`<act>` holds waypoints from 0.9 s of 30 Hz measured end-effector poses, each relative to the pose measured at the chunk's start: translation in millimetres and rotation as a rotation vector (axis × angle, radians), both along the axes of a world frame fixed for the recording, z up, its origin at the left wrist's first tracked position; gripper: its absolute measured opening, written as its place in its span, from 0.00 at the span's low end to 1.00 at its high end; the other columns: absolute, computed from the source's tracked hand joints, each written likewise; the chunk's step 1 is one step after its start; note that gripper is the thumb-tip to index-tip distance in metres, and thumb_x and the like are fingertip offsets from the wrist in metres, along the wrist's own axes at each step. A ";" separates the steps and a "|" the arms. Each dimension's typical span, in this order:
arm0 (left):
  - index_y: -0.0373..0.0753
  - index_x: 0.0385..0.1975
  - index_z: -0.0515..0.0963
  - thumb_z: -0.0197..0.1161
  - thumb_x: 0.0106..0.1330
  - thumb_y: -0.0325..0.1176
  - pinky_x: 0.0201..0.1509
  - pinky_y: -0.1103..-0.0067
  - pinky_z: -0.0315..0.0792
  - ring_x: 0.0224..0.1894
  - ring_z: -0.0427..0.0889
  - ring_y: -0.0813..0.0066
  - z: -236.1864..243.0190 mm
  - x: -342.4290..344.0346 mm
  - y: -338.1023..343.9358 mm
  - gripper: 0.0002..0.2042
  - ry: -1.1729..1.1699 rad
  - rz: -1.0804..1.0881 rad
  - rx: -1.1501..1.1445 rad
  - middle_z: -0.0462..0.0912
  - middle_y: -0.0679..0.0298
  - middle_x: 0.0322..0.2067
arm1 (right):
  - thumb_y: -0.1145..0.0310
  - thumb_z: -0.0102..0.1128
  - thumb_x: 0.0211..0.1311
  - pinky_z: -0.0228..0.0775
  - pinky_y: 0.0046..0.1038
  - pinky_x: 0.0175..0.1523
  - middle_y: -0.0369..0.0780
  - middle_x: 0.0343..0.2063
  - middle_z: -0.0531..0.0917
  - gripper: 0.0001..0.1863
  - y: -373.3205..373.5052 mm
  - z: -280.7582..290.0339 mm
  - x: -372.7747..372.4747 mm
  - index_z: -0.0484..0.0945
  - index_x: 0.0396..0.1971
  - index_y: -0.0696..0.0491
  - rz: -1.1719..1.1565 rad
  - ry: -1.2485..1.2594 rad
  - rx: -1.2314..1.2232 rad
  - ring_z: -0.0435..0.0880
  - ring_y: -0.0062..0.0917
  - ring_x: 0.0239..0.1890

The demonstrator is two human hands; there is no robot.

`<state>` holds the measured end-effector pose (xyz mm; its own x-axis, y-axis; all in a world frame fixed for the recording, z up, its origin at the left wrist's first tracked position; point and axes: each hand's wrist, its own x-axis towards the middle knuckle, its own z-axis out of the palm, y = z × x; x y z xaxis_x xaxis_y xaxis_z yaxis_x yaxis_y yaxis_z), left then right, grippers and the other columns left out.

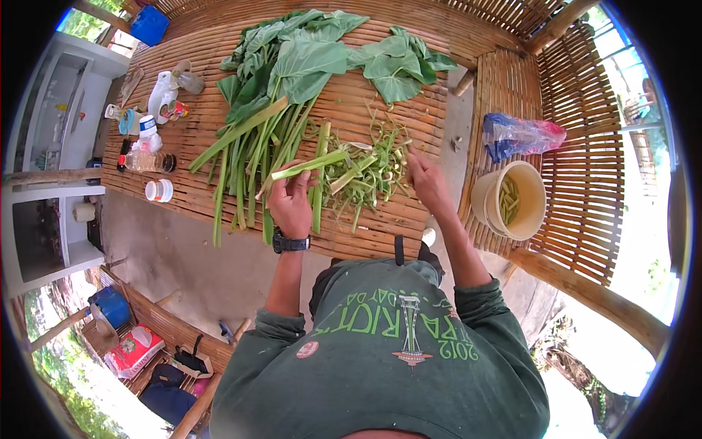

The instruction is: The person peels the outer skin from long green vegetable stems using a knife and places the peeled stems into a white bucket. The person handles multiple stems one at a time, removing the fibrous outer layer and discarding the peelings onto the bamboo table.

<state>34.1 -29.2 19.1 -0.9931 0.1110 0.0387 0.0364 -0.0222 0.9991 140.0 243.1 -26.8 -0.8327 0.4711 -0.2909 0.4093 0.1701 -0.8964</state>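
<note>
My left hand, with a dark watch on its wrist, is closed round a pale green leaf stalk that slants up to the right. My right hand is closed at the right side of the peelings; what its fingers hold, if anything, is too small to name. Between the hands lies a heap of curled green peelings on the bamboo-slat table. Long green stalks with big heart-shaped leaves spread beyond my left hand. More leaves lie at the far right of the table.
On the bamboo bench to the right stands a cream bucket with cut green pieces inside. Behind it lies a blue and pink plastic bag. Bottles and a white-lidded jar stand at the table's left end.
</note>
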 end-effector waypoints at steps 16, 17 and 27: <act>0.34 0.48 0.85 0.71 0.67 0.22 0.38 0.75 0.79 0.34 0.88 0.70 9.1 14.7 7.0 0.11 0.290 0.012 -0.437 0.90 0.56 0.38 | 0.51 0.52 0.81 0.76 0.50 0.37 0.53 0.29 0.86 0.30 -118.6 81.8 -10.3 0.64 0.75 0.50 0.388 0.256 0.193 0.86 0.54 0.32; 0.34 0.48 0.85 0.71 0.67 0.21 0.39 0.75 0.79 0.34 0.88 0.69 14.7 16.1 6.8 0.11 0.323 0.014 -0.495 0.90 0.56 0.39 | 0.52 0.53 0.81 0.76 0.49 0.38 0.51 0.30 0.87 0.30 -117.6 78.7 -10.4 0.64 0.75 0.50 0.385 0.224 0.189 0.86 0.53 0.33; 0.31 0.50 0.85 0.72 0.70 0.22 0.45 0.81 0.81 0.40 0.87 0.81 27.6 24.2 6.5 0.11 0.300 -0.054 -0.438 0.91 0.60 0.42 | 0.51 0.53 0.81 0.74 0.46 0.41 0.49 0.29 0.85 0.31 -98.4 44.7 -18.9 0.63 0.77 0.47 0.319 0.118 0.129 0.86 0.49 0.33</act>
